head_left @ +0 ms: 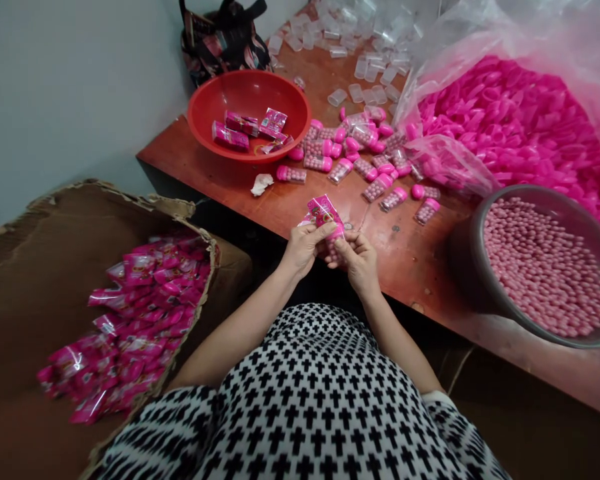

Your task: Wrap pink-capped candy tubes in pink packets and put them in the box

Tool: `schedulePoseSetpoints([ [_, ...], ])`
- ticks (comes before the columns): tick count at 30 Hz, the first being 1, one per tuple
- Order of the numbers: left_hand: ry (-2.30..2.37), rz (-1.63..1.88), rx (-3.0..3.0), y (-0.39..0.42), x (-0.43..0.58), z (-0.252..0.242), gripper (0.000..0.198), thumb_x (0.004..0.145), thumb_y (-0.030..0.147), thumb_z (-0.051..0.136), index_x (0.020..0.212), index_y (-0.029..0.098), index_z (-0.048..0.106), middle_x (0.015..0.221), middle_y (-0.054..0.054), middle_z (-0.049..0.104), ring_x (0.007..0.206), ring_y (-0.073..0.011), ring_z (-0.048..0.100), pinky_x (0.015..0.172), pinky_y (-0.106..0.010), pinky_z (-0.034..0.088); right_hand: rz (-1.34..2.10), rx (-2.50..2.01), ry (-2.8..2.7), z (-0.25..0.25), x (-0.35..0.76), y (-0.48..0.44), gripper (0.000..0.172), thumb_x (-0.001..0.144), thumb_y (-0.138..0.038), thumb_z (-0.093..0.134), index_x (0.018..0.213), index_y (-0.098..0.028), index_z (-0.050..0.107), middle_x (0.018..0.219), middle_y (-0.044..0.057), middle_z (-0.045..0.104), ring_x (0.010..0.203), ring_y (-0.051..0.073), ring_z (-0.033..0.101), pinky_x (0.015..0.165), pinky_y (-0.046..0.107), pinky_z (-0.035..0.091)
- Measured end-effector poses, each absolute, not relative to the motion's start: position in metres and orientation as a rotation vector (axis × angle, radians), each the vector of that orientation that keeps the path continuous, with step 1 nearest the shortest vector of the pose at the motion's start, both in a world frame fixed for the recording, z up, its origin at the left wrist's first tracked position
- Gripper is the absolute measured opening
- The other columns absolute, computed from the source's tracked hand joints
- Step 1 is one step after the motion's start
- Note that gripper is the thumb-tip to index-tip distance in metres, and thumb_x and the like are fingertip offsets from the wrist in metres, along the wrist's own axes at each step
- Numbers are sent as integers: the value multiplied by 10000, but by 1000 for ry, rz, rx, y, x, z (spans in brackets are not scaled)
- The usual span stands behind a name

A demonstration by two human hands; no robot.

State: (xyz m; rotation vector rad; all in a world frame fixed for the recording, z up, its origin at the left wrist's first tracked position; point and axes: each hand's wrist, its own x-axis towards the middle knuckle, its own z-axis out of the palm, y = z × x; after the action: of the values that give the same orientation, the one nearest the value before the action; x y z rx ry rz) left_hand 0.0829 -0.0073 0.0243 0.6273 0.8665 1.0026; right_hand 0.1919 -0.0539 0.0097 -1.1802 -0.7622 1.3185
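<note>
At the table's front edge, my left hand (301, 251) is closed on a shiny pink printed wrapper (324, 208). Its thumb and fingers pinch the lower part. My right hand (363, 261) is closed on a small candy bottle (333, 249) with pink beads showing, right against the wrapper. Fingers partly hide the bottle, and I cannot tell how far it sits inside the wrapper. Beyond the hands lie several filled bottles (341, 171) with pink caps. Further left, a red bowl (200, 120) contains several pink printed wrappers (230, 135).
A grey bucket (473, 267) of pink beads (545, 267) stands right. Behind it, a plastic bag holds pink caps (520, 127). Clear empty tubes (375, 67) lie at the back. A cardboard box (40, 267) at lower left holds pink packets (140, 333). White scrap (262, 185) lies near the bowl.
</note>
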Motion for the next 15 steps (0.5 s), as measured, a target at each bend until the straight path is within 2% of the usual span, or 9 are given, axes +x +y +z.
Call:
schedulePoseSetpoints([
  [4, 909, 993, 665, -8, 82, 23, 335, 537, 376, 833, 579, 104, 643, 510, -20, 604, 415, -105, 537, 422, -233, 440, 1155, -1227, -830, 11, 190, -56, 294, 722, -385, 729, 909, -210, 583, 704, -47, 671, 560, 93, 647, 490, 208, 582],
  [10, 887, 943, 683, -13, 77, 19, 326, 552, 363, 827, 550, 101, 633, 497, -22, 593, 423, -111, 545, 441, -240, 453, 1313, -1146, -683, 4, 186, -55, 351, 701, -424, 740, 885, -200, 542, 620, -62, 653, 449, 88, 613, 415, 195, 545],
  [15, 917, 1046, 583, -15, 80, 15, 320, 555, 361, 829, 609, 95, 660, 556, -28, 627, 473, -104, 567, 485, -230, 469, 1255, -1163, -716, -1, 183, -59, 372, 711, -409, 734, 952, -222, 522, 762, -38, 687, 568, 112, 661, 477, 242, 589],
])
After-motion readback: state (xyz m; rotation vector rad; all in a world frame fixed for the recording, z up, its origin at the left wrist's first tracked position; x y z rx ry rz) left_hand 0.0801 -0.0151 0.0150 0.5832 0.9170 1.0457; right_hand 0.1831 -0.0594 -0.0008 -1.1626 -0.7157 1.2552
